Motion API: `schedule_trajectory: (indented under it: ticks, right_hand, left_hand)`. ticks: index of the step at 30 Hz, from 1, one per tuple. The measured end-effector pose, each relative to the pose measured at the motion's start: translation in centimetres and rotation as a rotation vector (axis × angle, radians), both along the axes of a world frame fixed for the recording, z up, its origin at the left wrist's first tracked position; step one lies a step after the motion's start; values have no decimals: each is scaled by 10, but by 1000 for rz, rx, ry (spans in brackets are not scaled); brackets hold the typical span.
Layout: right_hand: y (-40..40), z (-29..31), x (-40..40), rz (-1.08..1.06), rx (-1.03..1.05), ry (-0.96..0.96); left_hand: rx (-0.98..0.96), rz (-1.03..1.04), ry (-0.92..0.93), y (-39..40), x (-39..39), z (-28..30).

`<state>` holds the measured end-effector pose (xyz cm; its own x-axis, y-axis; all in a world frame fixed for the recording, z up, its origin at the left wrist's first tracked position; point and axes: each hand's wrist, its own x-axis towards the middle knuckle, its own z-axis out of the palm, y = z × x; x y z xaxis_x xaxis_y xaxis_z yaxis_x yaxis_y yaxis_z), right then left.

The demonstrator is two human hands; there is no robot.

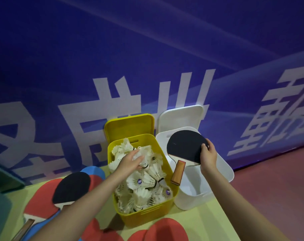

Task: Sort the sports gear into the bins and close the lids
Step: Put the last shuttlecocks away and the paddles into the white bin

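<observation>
At the far left, a pile of table tennis paddles point(48, 204) lies on the yellow-green table point(196, 221). They are red and blue, and one with a black face point(71, 187) lies on top; its handle is behind the left forearm. More red paddles point(165, 230) lie at the near edge of the table, in front of the bins.

The yellow bin point(147, 212) stands in the middle and is full of white feather shuttlecocks point(144, 183). Its yellow lid point(128, 126) is open and stands upright behind it, against the blue banner wall point(147, 49). The left hand point(130, 161) is inside the top of this bin, with the fingers spread loosely over the shuttlecocks. I cannot tell if it really grasps one or only touches them.

Just beside it, to the right, stands the white bin point(191, 200), touching or almost touching the yellow one. Its white lid point(180, 117) is also open and upright behind. The right hand point(208, 154) grasps a black-faced paddle point(184, 146) by the edge of the blade, with the fingers curled over the rim. The paddle is held above the white bin, and its wooden handle point(178, 172) points down to the near side.
</observation>
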<state>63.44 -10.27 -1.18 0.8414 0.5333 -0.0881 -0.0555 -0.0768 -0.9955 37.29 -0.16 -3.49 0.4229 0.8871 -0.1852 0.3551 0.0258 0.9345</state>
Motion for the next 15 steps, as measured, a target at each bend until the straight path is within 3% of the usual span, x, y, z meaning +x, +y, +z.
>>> schedule_trajectory:
  ticks: [2,5,7,12,15]
  right_hand:
    - [3,-5,13,-7,-3,17]
    - [12,-16,29,3,-18,25]
    - [18,-23,36,16,-34,12]
    - [33,-40,54,69,-125,-40]
    - [44,-57,68,135,-208,-101]
  left_hand:
    - [64,-44,157,3,3,-13]
    - [356,-24,443,10,1,-29]
    - [494,-12,536,14,-1,-34]
    - [680,-87,598,8,5,-44]
    - [696,-85,527,8,6,-47]
